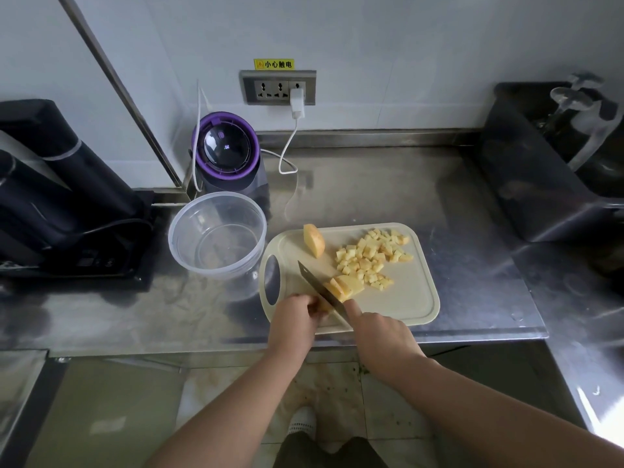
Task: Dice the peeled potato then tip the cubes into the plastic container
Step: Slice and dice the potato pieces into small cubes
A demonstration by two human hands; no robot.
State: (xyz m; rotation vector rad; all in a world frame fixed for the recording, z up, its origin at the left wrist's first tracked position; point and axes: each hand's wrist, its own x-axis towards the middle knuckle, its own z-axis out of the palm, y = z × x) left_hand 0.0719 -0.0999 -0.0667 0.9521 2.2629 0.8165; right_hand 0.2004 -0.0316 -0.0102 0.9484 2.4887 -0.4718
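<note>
Single head-worn wide-angle view, looking forward and down, close over the steel counter and cutting board, facing the wall.

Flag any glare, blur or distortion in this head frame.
Head view: wide-angle lens slants the wall strip; the counter shows smeared reflections; the tap far right is blurred; board, cubes and knife are sharp.

Pale cubes are scattered far right on the cutting board, a potato wedge far left, a part-sliced chunk nearer. The clear plastic container is stood upright just left.
</note>
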